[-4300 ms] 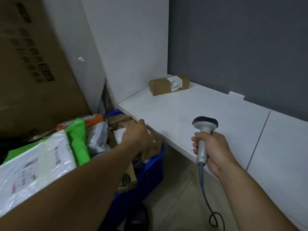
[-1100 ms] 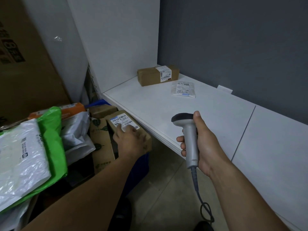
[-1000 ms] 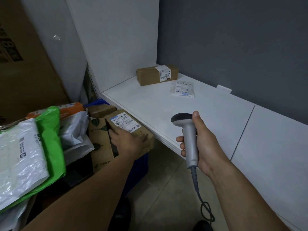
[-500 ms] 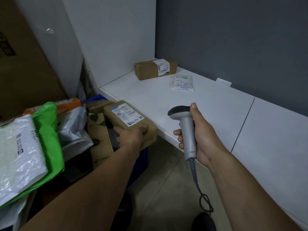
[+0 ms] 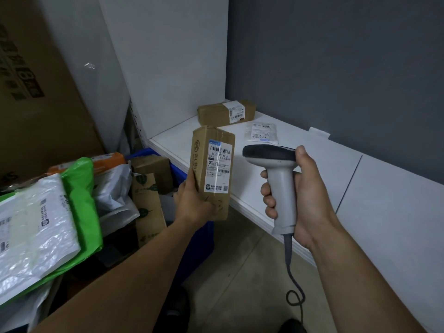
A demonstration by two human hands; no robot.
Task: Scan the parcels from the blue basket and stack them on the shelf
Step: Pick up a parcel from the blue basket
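Observation:
My left hand (image 5: 192,200) grips a brown cardboard parcel (image 5: 204,150) by its lower end, upright, its white barcode label facing me. My right hand (image 5: 305,195) holds a grey barcode scanner (image 5: 276,179) by the handle, its dark head pointing left at the label, a short gap away. The blue basket (image 5: 204,236) sits low at left, full of cardboard and plastic-bag parcels. On the white shelf (image 5: 324,169) lie a brown box parcel (image 5: 216,114) in the back corner and a small white bag parcel (image 5: 262,133) beside it.
A green bag (image 5: 81,195) and a white plastic bag (image 5: 31,227) are piled at the left. A big cardboard box (image 5: 36,92) stands behind them. A white side panel (image 5: 168,56) and a grey wall (image 5: 336,68) bound the shelf. The scanner cable (image 5: 293,284) hangs to the floor.
My left hand has lifted the brown parcel out of the basket and turned it upright with the label toward the scanner. The right hand with the scanner has stayed about in place.

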